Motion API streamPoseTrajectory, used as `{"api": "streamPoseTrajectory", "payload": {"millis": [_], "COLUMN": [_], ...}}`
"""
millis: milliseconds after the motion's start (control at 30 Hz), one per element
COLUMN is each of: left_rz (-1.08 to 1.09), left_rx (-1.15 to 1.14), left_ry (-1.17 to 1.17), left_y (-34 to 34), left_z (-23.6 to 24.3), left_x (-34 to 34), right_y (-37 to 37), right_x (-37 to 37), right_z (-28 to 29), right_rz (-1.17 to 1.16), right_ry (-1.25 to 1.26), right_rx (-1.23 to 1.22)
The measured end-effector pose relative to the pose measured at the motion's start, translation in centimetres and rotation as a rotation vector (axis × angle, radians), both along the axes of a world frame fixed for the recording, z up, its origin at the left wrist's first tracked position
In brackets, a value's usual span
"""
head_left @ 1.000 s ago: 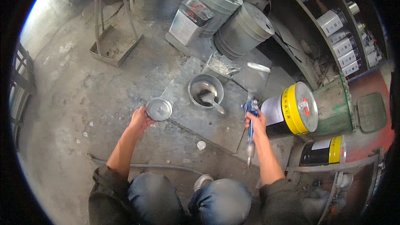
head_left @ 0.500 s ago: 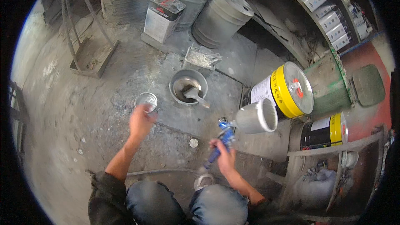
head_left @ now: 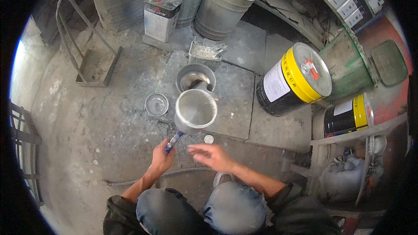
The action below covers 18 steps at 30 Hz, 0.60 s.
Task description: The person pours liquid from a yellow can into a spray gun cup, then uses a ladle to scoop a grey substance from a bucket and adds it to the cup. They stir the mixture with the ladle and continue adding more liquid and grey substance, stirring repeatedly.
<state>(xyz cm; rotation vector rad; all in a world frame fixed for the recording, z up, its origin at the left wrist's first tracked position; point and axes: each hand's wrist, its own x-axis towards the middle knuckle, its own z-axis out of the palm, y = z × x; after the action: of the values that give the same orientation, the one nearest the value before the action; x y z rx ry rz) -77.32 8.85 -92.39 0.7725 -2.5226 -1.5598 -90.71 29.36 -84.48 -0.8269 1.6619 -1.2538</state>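
Note:
My left hand [head_left: 162,156] is closed round the blue handle of a spray gun [head_left: 175,141]. The gun's grey cup [head_left: 196,109] has no lid on it, and its pale inside shows. Right of the handle, my right hand [head_left: 212,156] is held out with its fingers apart and nothing in it. A round, clear-looking lid [head_left: 156,104] lies on the floor left of the cup. Behind the cup stands a grey pail [head_left: 180,77], partly covered by it; a tool leaning in the pail is mostly hidden. A small whitish disc [head_left: 209,139] rests on the floor near my right fingers.
A paint-crusted tray [head_left: 204,56] sits behind the pail. Farther back are a rectangular can [head_left: 161,19] and grey drums [head_left: 222,8]. A black and yellow drum [head_left: 278,80] stands at right, a metal hand cart [head_left: 93,67] at left. A hose [head_left: 143,179] crosses the floor.
The spray gun has passed from my right hand to my left and moved left, in front of the pail. My left hand has left the lid, and my right hand has let go.

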Motion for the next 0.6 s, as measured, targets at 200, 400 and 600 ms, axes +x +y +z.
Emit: {"api": "streamPoseTrajectory", "payload": {"millis": [200,400,600], "left_rz": [0.097,0.031,-0.059], "left_rx": [-0.109,-0.060,-0.342], "left_ry": [0.046,-0.271,-0.452], "left_y": [-1.7,-4.9,-8.8], "left_z": [1.1,8.3,11.4], "left_x": [4.5,3.8,0.5], "right_y": [1.8,-4.3,-9.9], "right_x": [-11.2,-16.3,-21.5], "right_z": [-1.9,-4.5,-4.3], "right_rz": [-0.500,-0.349,-0.530], "right_ry": [0.617,0.932,0.790], "right_rx": [0.177,0.111,0.129]}}
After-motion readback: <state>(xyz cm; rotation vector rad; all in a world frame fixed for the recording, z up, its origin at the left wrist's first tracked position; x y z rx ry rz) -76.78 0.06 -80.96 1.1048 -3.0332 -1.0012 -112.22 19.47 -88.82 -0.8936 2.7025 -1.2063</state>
